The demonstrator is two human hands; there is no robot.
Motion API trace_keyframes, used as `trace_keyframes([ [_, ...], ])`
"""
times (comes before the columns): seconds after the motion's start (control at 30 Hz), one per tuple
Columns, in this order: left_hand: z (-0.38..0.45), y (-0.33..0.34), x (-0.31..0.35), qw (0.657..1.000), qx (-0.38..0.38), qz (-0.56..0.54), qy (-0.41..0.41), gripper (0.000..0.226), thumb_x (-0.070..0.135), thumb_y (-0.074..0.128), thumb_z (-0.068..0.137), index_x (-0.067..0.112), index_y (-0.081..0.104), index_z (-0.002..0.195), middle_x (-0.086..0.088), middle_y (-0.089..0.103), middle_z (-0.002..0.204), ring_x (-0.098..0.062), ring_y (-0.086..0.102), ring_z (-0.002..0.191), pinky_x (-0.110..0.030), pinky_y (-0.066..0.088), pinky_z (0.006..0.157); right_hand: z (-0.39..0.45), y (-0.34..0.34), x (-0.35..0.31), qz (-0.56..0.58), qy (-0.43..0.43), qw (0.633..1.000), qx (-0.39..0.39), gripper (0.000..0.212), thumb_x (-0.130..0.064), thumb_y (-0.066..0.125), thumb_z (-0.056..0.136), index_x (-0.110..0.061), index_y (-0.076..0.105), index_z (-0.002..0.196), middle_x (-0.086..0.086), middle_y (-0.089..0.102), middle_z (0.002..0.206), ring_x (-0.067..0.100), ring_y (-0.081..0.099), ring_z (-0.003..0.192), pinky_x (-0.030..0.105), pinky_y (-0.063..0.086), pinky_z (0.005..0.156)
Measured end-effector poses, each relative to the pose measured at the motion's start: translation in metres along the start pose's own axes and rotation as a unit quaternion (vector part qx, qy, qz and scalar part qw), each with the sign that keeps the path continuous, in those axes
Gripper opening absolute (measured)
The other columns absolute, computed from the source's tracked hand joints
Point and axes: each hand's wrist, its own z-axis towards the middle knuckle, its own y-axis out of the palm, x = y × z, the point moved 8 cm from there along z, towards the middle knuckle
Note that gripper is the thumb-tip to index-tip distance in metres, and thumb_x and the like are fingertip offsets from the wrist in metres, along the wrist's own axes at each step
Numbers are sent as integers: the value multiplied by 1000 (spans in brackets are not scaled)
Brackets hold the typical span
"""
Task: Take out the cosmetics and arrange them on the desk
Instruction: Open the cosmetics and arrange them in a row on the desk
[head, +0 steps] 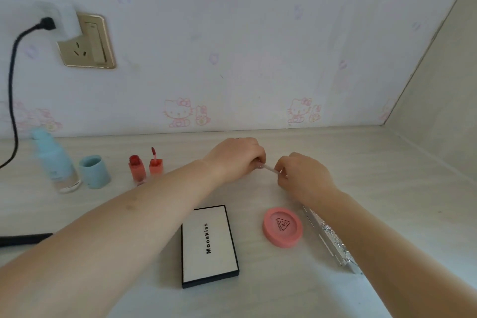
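Observation:
Both hands meet near the middle of the desk (387, 214). My left hand (237, 157) and my right hand (302, 175) each pinch one end of a thin pale pink stick (269, 169), most of it hidden by fingers. In front of them lie a white palette with a black rim (209, 246) and a round pink compact (282, 227). A silvery glittering case (333, 240) lies partly under my right forearm. To the left stand an open red lip tint bottle (136, 169) and its cap with the wand up (155, 164).
A pale blue bottle (55, 162) and its blue cap (93, 170) stand at the far left. A wall socket with a white plug (77, 39) and black cable (11, 100) is above them. A dark object (23, 239) lies at the left edge. A side wall closes the right.

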Motion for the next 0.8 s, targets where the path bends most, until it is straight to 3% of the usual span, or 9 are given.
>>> trace_keyframes([
  [0.1, -32, -36, 3, 998, 47, -40, -12, 14, 30, 57, 90, 22, 66, 97, 7, 63, 97, -11, 59, 91, -29, 44, 75, -17, -17, -10, 137, -28, 990, 22, 16, -20, 54, 87, -26, 64, 99, -9, 60, 92, 16, 59, 91, 32, 47, 81],
  [0.23, -96, -77, -1, 986, 124, -108, -41, 10, 34, 67, 83, 24, 68, 84, 10, 63, 83, -6, 57, 78, -31, 47, 71, -46, -38, -36, 262, -53, 963, 21, 8, -31, 62, 86, -37, 65, 81, -16, 63, 75, 3, 57, 73, 21, 43, 66],
  [0.37, -175, -106, -9, 971, 169, -148, -87, 10, 29, 74, 78, 20, 69, 80, 14, 61, 75, 1, 55, 74, -18, 44, 67, -74, -51, -83, 338, -83, 937, 19, 10, -30, 69, 82, -34, 67, 73, -18, 62, 63, -10, 53, 61, 5, 38, 58],
  [0.43, -223, -118, -19, 957, 190, -182, -124, 7, 20, 75, 77, 21, 71, 82, 13, 66, 78, 3, 60, 78, -14, 47, 71, -88, -49, -117, 369, -108, 923, -3, 11, -28, 70, 82, -34, 68, 73, -19, 64, 64, -10, 54, 63, 4, 38, 59],
  [0.53, -289, -128, -37, 937, 205, -209, -193, 24, 11, 73, 78, 34, 70, 84, 23, 68, 87, 0, 63, 82, -9, 46, 73, -101, -40, -162, 369, -145, 918, -34, 16, -27, 67, 84, -38, 66, 72, -20, 64, 67, -11, 54, 66, 2, 38, 60],
  [0.8, -419, -134, -74, 897, 214, -203, -330, 23, 14, 77, 75, 37, 69, 75, 11, 68, 79, -8, 59, 67, -16, 43, 63, -133, -6, -262, 311, -218, 922, -74, 14, -20, 67, 83, -32, 65, 77, -16, 63, 69, -7, 54, 64, 8, 40, 61],
])
